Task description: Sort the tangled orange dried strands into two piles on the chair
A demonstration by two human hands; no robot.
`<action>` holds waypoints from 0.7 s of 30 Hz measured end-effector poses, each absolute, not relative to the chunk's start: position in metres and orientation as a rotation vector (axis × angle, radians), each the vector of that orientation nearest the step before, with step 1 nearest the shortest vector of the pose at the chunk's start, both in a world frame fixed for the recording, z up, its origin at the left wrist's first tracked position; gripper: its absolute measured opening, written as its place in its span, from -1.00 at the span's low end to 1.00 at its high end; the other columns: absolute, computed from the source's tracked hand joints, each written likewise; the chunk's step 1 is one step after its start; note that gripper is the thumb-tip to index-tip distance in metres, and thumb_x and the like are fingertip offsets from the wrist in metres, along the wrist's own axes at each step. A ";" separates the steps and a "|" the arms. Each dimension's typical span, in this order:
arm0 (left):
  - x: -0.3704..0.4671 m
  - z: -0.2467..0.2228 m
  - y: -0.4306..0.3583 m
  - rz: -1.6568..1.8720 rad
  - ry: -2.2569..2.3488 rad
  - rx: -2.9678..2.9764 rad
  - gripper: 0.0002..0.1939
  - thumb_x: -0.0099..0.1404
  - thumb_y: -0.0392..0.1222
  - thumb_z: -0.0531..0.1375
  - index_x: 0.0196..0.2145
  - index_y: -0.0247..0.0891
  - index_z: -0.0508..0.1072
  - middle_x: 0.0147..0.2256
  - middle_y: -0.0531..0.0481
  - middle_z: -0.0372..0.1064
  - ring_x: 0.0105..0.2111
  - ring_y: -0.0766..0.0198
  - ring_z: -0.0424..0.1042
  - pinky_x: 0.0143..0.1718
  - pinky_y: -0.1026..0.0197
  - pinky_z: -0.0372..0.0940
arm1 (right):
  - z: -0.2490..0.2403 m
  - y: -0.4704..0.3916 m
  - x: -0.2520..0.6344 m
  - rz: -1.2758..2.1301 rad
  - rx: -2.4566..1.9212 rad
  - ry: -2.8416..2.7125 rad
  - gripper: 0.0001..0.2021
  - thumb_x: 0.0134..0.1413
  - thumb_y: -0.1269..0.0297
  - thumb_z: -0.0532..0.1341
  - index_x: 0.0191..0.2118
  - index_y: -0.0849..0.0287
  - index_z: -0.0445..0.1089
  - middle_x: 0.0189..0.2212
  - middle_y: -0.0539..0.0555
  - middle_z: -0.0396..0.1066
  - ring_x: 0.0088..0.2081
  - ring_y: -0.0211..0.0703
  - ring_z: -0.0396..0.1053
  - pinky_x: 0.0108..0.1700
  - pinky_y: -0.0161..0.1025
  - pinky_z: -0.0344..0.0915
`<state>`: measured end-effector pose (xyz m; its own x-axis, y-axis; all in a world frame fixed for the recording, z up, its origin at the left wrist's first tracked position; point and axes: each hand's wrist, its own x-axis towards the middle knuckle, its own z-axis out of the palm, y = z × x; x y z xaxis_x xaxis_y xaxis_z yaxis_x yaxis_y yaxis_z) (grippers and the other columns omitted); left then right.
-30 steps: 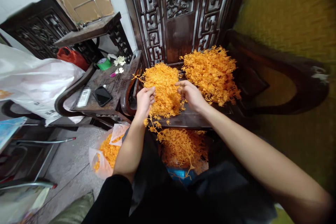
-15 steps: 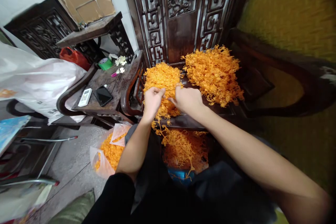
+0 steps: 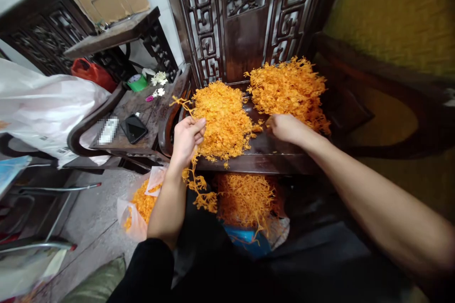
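My left hand (image 3: 188, 139) is pinched around a branching orange plastic-looking strand (image 3: 204, 199); one end sticks out above the fingers and the rest dangles past the seat's front edge. Just right of that hand lies a pile of small orange sprigs (image 3: 223, 123) on the dark wooden seat (image 3: 263, 163). My right hand (image 3: 287, 129) is closed, low over the seat in front of a second, coarser orange pile (image 3: 287, 92). Orange bits show at its fingertips, but whether they are held is unclear. Below the seat, a tangle of orange strands (image 3: 245, 199) rests over a blue container (image 3: 249, 241).
At left, a side table (image 3: 156, 109) carries a phone (image 3: 134, 129), green tape (image 3: 137, 83), small flowers and a blurred-out white object. A pale plastic bag (image 3: 137, 227) with orange pieces stands on the floor. The carved chair back (image 3: 245, 49) rises behind the piles.
My hands have moved apart: the left toward the left with the strand, the right toward the right pile. The strand's upper end now shows above my left hand.
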<state>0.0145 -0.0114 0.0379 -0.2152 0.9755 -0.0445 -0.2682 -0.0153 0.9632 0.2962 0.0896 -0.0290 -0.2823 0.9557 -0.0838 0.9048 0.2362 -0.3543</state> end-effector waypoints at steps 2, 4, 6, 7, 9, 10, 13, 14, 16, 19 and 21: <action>0.021 0.033 -0.009 1.381 1.079 0.847 -0.66 0.15 -0.23 0.43 -0.47 -0.26 0.28 -0.61 0.11 0.25 -0.69 0.58 -0.06 -0.67 0.42 -0.23 | -0.024 0.087 0.297 0.833 -1.593 -2.086 -0.71 0.18 0.47 0.07 -0.11 0.26 0.50 -0.24 0.21 0.57 -0.44 -0.20 0.40 -0.36 -0.25 0.28; 0.030 0.030 -0.006 1.316 0.960 0.793 -0.68 0.18 -0.27 0.41 -0.47 -0.28 0.29 -0.60 0.12 0.23 -0.68 0.59 -0.06 -0.68 0.45 -0.22 | -0.017 0.077 0.286 1.181 -1.286 -1.701 -0.70 0.16 0.41 0.06 -0.09 0.21 0.49 -0.34 0.07 0.48 -0.54 -0.30 0.22 -0.49 -0.30 0.14; 0.037 0.030 -0.003 1.225 0.830 0.709 -0.69 0.25 -0.31 0.35 -0.49 -0.30 0.27 -0.60 0.12 0.19 -0.67 0.59 -0.05 -0.68 0.48 -0.21 | -0.011 0.065 0.270 1.411 -1.023 -1.440 -0.78 0.13 0.32 0.13 -0.22 0.21 0.51 -0.50 -0.02 0.26 -0.57 -0.32 0.07 -0.54 -0.31 -0.04; 0.039 0.030 0.000 1.168 0.772 0.652 -0.69 0.29 -0.33 0.31 -0.50 -0.31 0.25 -0.60 0.13 0.16 -0.67 0.58 -0.05 -0.69 0.48 -0.21 | -0.008 0.060 0.262 1.477 -0.941 -1.380 -0.79 0.16 0.25 0.17 -0.27 0.22 0.52 -0.55 -0.05 0.14 -0.58 -0.33 0.00 -0.55 -0.31 -0.11; 0.040 0.031 0.004 1.025 0.693 0.511 -0.67 0.39 -0.32 0.21 -0.51 -0.30 0.23 -0.61 0.14 0.09 -0.68 0.56 -0.03 -0.70 0.48 -0.19 | -0.002 0.053 0.250 1.520 -0.842 -1.347 -0.65 0.24 0.02 0.20 -0.27 0.24 0.55 -0.58 -0.10 -0.04 -0.57 -0.34 -0.09 -0.53 -0.29 -0.20; 0.040 0.031 0.006 0.944 0.676 0.437 -0.65 0.44 -0.31 0.17 -0.52 -0.29 0.21 -0.62 0.15 0.04 -0.69 0.54 -0.02 -0.71 0.47 -0.18 | 0.002 0.051 0.246 1.498 -0.807 -1.367 -0.55 0.26 -0.10 0.19 -0.20 0.23 0.57 -0.57 -0.11 -0.07 -0.56 -0.33 -0.11 -0.52 -0.29 -0.20; 0.043 0.029 0.010 0.774 0.664 0.269 -0.62 0.49 -0.28 0.09 -0.52 -0.27 0.19 -0.64 0.16 -0.02 -0.71 0.51 0.01 -0.73 0.45 -0.15 | 0.013 0.051 0.242 1.314 -0.709 -1.591 -0.36 0.24 -0.28 0.18 0.15 0.17 0.49 -0.53 -0.09 0.05 -0.51 -0.29 -0.04 -0.47 -0.28 -0.07; 0.044 0.028 0.011 0.762 0.660 0.234 -0.64 0.49 -0.30 0.08 -0.51 -0.28 0.20 -0.63 0.15 0.00 -0.72 0.51 0.03 -0.73 0.46 -0.15 | 0.017 0.051 0.241 1.242 -0.674 -1.706 -0.33 0.23 -0.27 0.20 0.24 0.14 0.42 -0.51 -0.08 0.12 -0.49 -0.27 0.01 -0.44 -0.27 -0.01; 0.049 0.025 0.011 0.789 0.653 0.188 -0.70 0.46 -0.38 0.06 -0.48 -0.31 0.24 -0.61 0.13 0.07 -0.72 0.53 0.07 -0.73 0.49 -0.16 | 0.023 0.052 0.240 1.100 -0.609 -1.921 -0.34 0.24 -0.20 0.25 0.30 0.11 0.36 -0.47 -0.06 0.23 -0.45 -0.25 0.07 -0.39 -0.26 0.07; 0.052 0.023 0.010 0.827 0.649 0.168 -0.79 0.37 -0.48 0.03 -0.41 -0.36 0.32 -0.59 0.12 0.13 -0.74 0.56 0.08 -0.73 0.51 -0.16 | 0.027 0.053 0.239 0.924 -0.549 -2.066 -0.53 0.26 -0.08 0.28 0.12 0.14 0.50 -0.40 -0.03 0.35 -0.41 -0.26 0.15 -0.33 -0.24 0.14; 0.052 0.022 0.010 0.842 0.647 0.182 -0.82 0.34 -0.49 0.03 -0.36 -0.38 0.37 -0.59 0.12 0.15 -0.74 0.55 0.08 -0.72 0.51 -0.14 | 0.026 0.052 0.238 0.851 -0.565 -2.111 -0.55 0.25 -0.05 0.30 0.08 0.17 0.50 -0.35 0.00 0.42 -0.39 -0.26 0.22 -0.32 -0.24 0.19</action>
